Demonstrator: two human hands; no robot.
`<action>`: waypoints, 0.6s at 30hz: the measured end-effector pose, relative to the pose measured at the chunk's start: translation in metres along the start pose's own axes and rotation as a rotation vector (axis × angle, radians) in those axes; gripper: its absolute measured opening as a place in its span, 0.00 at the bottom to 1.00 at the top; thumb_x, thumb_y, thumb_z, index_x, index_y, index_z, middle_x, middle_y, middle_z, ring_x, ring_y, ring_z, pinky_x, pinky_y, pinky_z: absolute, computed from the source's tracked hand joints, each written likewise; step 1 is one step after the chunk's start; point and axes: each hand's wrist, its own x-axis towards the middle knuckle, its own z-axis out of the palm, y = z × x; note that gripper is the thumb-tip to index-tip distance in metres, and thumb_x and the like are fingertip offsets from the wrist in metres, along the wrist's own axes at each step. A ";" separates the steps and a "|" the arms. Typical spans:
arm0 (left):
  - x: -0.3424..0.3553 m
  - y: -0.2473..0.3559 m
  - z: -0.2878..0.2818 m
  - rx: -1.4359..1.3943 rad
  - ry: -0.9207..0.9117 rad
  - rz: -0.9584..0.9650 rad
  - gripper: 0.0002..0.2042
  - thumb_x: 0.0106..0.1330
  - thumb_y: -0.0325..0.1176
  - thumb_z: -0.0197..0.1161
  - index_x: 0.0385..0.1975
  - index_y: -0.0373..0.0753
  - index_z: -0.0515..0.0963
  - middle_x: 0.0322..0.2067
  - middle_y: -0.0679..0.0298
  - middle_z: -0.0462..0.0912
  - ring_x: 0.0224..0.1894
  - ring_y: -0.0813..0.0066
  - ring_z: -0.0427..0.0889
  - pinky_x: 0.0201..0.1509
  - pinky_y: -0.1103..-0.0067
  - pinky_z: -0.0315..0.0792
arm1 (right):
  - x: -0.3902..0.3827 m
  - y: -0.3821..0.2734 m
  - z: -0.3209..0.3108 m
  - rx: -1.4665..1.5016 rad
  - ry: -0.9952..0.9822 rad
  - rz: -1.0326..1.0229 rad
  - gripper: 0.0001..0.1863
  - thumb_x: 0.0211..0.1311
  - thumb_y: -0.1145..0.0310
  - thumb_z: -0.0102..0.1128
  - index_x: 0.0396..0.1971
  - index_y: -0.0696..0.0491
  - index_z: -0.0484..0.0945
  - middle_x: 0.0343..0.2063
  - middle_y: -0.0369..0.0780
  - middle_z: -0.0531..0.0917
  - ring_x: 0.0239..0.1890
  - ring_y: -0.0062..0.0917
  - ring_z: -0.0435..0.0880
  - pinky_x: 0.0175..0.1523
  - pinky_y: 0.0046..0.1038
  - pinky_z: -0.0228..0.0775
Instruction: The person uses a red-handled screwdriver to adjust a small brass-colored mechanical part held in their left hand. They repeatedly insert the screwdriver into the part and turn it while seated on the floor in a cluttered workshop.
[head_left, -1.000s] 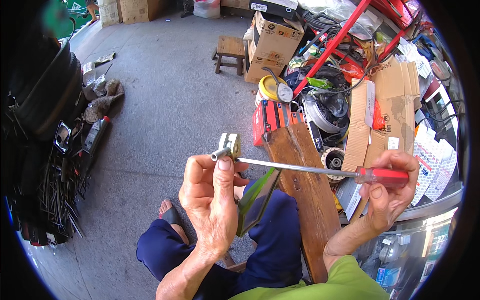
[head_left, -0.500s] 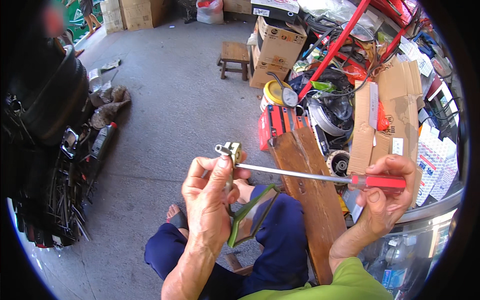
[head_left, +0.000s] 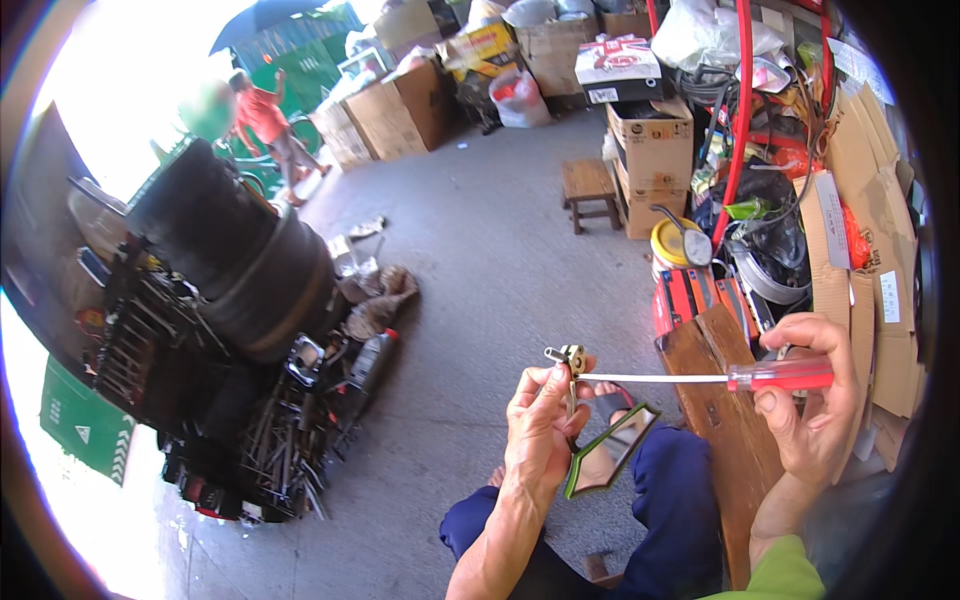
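While the left hand [head_left: 538, 425] pinches a mirror bracket [head_left: 574, 358] and the right hand [head_left: 815, 400] grips a screwdriver [head_left: 706, 379], printed cartons [head_left: 655, 150] stand on grey flooring [head_left: 480, 290].

Head cam, L fisheye of the pair, is looking fwd & down from the wearer's head, taking in the L hand [head_left: 538, 430] at lower ctr & the R hand [head_left: 825, 430] at lower R, both pretty close to the lens. Forearms [head_left: 505, 535] are entering from the bottom edge, the floor [head_left: 470, 290] is filling mid-frame, & cardboard boxes [head_left: 405, 110] are sitting farther off at upper ctr. Pic is staying upright, w/ straight edges bowing near the rim & corners going black.
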 end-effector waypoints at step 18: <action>0.028 0.018 -0.003 0.113 0.026 0.101 0.08 0.62 0.31 0.60 0.25 0.41 0.68 0.38 0.52 0.79 0.27 0.79 0.74 0.17 0.89 0.60 | 0.028 0.023 0.007 -0.074 -0.134 -0.127 0.16 0.51 0.65 0.66 0.33 0.60 0.73 0.25 0.39 0.77 0.22 0.17 0.76 0.23 0.18 0.63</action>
